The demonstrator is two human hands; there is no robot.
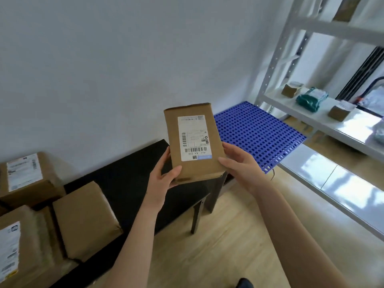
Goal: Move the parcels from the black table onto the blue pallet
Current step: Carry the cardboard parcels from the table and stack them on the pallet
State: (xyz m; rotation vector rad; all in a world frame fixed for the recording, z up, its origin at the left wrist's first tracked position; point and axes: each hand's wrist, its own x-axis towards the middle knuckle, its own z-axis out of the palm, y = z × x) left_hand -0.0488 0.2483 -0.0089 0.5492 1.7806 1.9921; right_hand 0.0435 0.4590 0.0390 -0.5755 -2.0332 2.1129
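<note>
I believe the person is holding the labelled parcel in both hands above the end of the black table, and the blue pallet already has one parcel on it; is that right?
Not quite: the head view shows the blue pallet with no parcel on it. The rest stands: the left hand and right hand hold the labelled parcel above the end of the black table.

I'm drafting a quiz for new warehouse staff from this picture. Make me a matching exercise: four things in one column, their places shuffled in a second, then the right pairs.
Things:
1. labelled parcel
2. plain brown parcel
3. blue pallet
4. green bag

Places:
A. on the white shelf
B. on the floor by the wall
C. held in both hands
D. lying on the black table

Pairs: 1-C, 2-D, 3-B, 4-A
</note>
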